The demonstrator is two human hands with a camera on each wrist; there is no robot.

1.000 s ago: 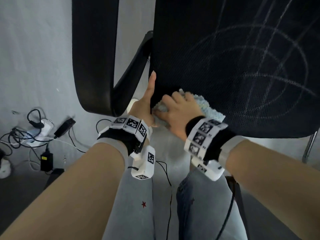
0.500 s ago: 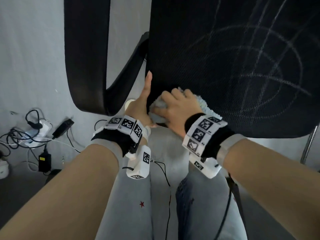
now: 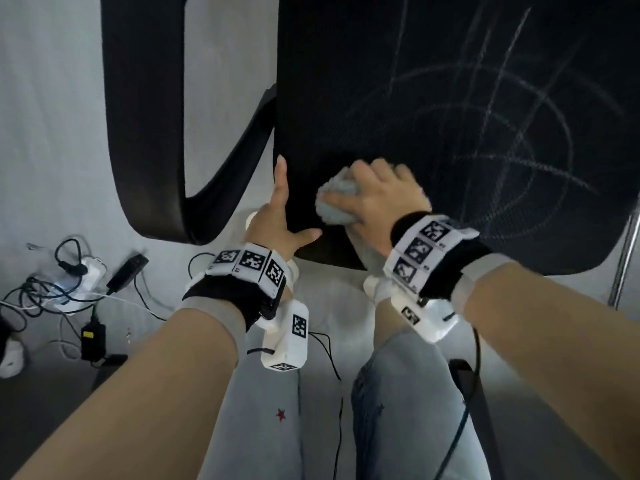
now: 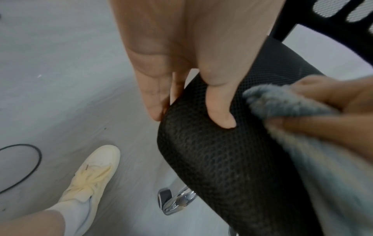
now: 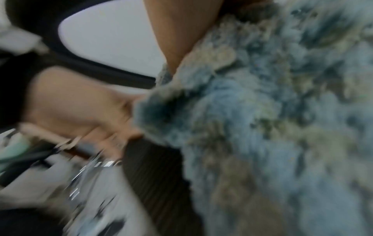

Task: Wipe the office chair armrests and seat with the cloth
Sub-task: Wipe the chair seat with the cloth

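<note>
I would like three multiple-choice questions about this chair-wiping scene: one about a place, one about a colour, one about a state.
1. Where is the cloth?
A. on the floor
B. on the seat's front left corner
C. on the armrest

2. What colour is the seat mesh?
A. black
B. red
C. white

3. How does the left hand meet the seat?
A. hangs apart from it
B. clutches the cloth
C. steadies the seat corner, thumb on top

Answers: 1 B, the right hand presses it there; 2 A, both views show black mesh; 3 C, the left wrist view shows the thumb on the mesh.
</note>
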